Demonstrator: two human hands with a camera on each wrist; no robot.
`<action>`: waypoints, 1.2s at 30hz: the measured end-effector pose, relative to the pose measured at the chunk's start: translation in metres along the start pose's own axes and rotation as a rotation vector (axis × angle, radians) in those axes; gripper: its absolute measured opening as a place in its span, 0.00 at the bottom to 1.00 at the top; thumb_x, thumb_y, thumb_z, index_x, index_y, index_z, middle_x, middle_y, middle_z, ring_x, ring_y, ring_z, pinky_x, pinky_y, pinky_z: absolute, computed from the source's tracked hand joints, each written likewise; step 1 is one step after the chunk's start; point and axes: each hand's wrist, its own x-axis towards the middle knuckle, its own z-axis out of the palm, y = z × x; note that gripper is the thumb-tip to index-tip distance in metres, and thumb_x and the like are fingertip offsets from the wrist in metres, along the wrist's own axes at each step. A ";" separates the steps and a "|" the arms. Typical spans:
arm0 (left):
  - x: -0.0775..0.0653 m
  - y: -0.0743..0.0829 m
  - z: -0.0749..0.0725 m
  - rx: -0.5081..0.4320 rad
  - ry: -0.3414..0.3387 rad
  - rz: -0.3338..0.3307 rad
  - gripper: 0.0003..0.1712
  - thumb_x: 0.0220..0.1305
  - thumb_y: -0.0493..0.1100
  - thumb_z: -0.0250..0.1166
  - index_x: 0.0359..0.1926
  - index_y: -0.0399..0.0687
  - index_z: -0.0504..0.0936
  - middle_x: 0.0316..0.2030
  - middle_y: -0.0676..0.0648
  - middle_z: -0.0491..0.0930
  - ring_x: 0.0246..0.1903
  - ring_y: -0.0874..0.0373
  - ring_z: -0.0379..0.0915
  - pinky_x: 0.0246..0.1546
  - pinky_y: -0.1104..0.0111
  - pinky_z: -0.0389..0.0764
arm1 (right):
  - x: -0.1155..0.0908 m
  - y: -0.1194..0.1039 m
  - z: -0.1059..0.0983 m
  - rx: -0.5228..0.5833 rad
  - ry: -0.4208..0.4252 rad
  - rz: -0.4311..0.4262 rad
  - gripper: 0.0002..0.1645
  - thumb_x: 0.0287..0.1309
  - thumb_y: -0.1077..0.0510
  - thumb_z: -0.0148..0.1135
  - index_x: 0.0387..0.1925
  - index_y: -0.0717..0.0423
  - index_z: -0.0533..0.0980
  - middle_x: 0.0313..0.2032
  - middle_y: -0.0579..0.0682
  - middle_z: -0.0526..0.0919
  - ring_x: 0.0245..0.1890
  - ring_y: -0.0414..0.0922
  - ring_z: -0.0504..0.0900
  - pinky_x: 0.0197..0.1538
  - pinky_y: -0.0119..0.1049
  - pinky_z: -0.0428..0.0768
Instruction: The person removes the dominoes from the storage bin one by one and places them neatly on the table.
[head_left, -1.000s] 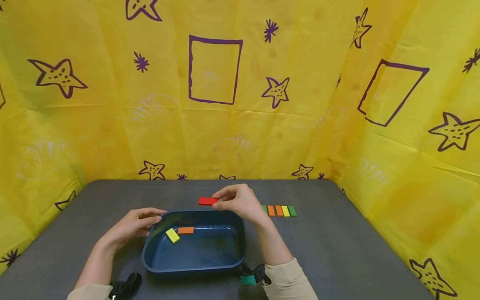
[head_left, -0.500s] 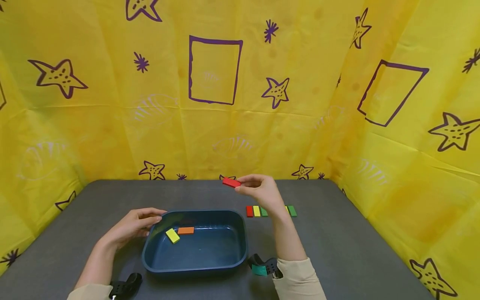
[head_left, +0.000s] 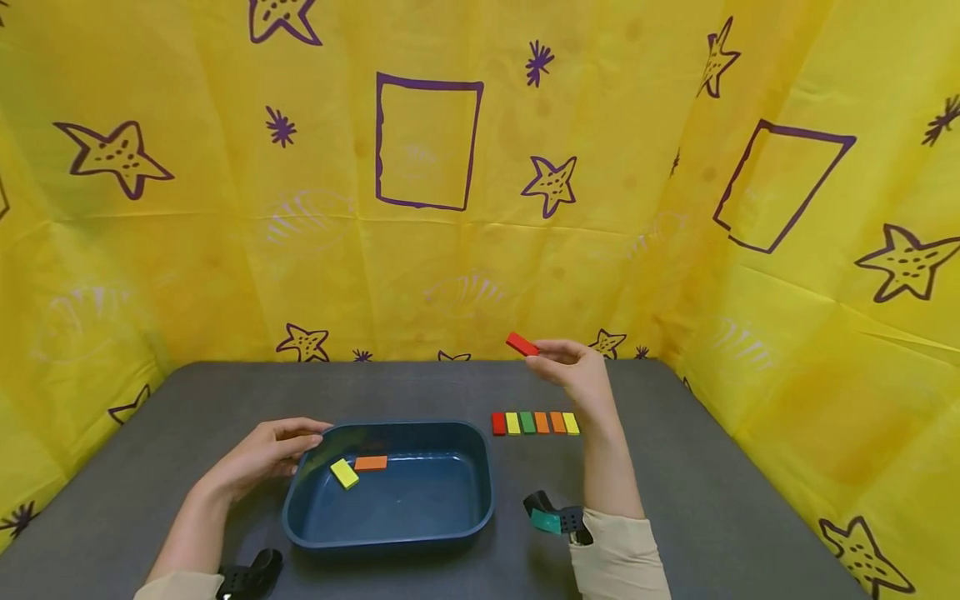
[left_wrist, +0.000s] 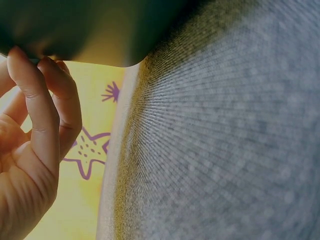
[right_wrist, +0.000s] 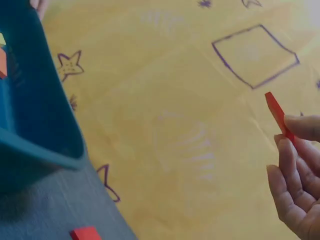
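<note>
My right hand (head_left: 581, 375) is raised above the table, right of the tub, and pinches a flat red block (head_left: 522, 344) by one end between thumb and fingers. In the right wrist view the red block (right_wrist: 279, 114) is seen nearly edge-on, its free end pointing up and away. At the far left corner of a dark blue plastic tub (head_left: 390, 542), my left hand (head_left: 262, 454) grips the rim. The left wrist view has its curled fingers (left_wrist: 37, 105) against the tub's edge. Inside the tub lie a yellow block (head_left: 345, 474) and an orange block (head_left: 371, 462).
A row of several upright-lying blocks, from a red block (head_left: 498, 423) to a yellow block (head_left: 572, 423), lies on the grey table (head_left: 720, 517) right of the tub. My right forearm covers the row's right end. Yellow patterned cloth (head_left: 427, 275) stands behind and beside the table.
My right hand has carried the red block from over the tub's far edge rightward and up, passing beyond the row. The left hand stays at the tub's corner.
</note>
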 end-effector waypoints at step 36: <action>0.000 -0.001 0.000 -0.004 -0.007 0.010 0.31 0.65 0.53 0.56 0.62 0.38 0.68 0.40 0.51 0.82 0.31 0.60 0.78 0.33 0.67 0.81 | 0.006 0.109 -0.082 -0.089 0.544 0.461 0.26 0.38 0.64 0.74 0.43 0.70 0.79 0.18 0.44 0.78 0.16 0.38 0.79 0.24 0.27 0.78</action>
